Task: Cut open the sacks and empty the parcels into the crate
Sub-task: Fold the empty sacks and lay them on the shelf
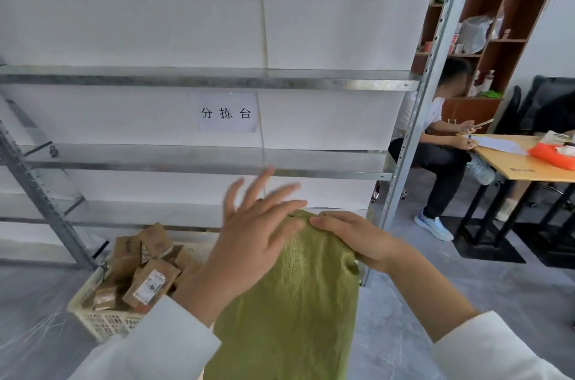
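Note:
A flat green woven sack (295, 295) hangs in front of me, held up by its top edge. My right hand (351, 238) is shut on the sack's upper right corner. My left hand (255, 233) is open, fingers spread and motion-blurred, its palm against the sack's upper left side. To the lower left a cream plastic crate (93, 314) stands on the floor, filled with several brown cardboard parcels (149, 281) with white labels. My left sleeve covers the crate's right part.
A metal shelving rack (217, 80) with white backing and a paper sign stands right behind the crate. A rack upright (401, 171) runs just right of my right hand. Further right a seated person (441, 143) is at a wooden table (529, 161). Grey floor lies around.

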`<state>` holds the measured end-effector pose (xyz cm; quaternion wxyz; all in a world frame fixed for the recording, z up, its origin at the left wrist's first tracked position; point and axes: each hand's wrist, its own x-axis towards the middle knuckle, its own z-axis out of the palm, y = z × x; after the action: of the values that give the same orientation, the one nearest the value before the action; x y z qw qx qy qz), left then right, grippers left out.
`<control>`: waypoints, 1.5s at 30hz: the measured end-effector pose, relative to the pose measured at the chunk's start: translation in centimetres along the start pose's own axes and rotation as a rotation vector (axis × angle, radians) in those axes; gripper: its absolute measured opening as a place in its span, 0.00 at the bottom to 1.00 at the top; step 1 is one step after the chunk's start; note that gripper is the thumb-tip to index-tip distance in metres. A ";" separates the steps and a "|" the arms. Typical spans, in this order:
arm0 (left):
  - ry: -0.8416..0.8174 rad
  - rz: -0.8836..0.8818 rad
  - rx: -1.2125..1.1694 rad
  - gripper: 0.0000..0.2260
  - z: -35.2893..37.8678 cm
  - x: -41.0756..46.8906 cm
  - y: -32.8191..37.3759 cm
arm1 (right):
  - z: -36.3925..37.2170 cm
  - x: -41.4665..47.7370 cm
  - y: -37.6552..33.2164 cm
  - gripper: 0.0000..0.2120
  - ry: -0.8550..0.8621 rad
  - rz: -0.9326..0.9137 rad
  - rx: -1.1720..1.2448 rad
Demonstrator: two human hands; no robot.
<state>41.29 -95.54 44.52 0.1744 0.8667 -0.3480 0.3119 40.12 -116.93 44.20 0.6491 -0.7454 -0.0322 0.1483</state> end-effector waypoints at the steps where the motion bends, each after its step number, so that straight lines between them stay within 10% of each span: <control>1: -0.099 0.061 0.044 0.25 0.4 -0.3 0.5 | 0.1 0.0 0.4 0.20 -0.018 0.013 0.049; 4: -0.480 -0.058 -0.024 0.47 2.0 -1.1 0.6 | -0.1 -0.2 0.8 0.14 -0.035 0.074 0.193; 8: -0.624 -0.296 -0.316 0.35 3.8 -0.9 0.3 | -0.4 -0.9 1.6 0.16 -0.031 0.167 0.159; 15: -0.637 -0.395 -0.375 0.16 5.3 1.1 0.6 | -0.1 -2.7 2.2 0.17 0.283 -0.469 -0.901; 20: -0.738 -0.456 -0.511 0.17 5.8 2.6 1.7 | 0.2 -2.0 3.4 0.20 0.352 -0.499 -1.234; 25: -0.758 -0.214 -0.201 0.25 5.3 2.4 1.7 | -0.6 -1.3 3.8 0.16 0.187 -0.273 -0.812; 30: -0.306 0.087 0.186 0.32 5.5 0.3 2.6 | -1.4 -1.5 2.8 0.18 0.106 -0.030 -0.175; 33: -0.360 -0.082 0.034 0.22 5.2 0.2 3.0 | -1.6 -1.9 2.0 0.24 0.027 0.121 -0.144; 40: -0.561 -0.405 -0.294 0.16 5.8 2.5 2.1 | 1.4 -2.0 0.5 0.26 0.488 -0.348 -1.487; 45: -0.643 -0.615 -0.600 0.14 5.4 4.2 1.7 | 2.0 -1.7 0.9 0.39 0.556 -0.406 -1.445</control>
<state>44.72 -101.59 43.37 0.3823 0.8926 -0.1879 -0.1478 37.87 -115.59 43.42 0.0042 -0.9707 -0.0926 -0.2217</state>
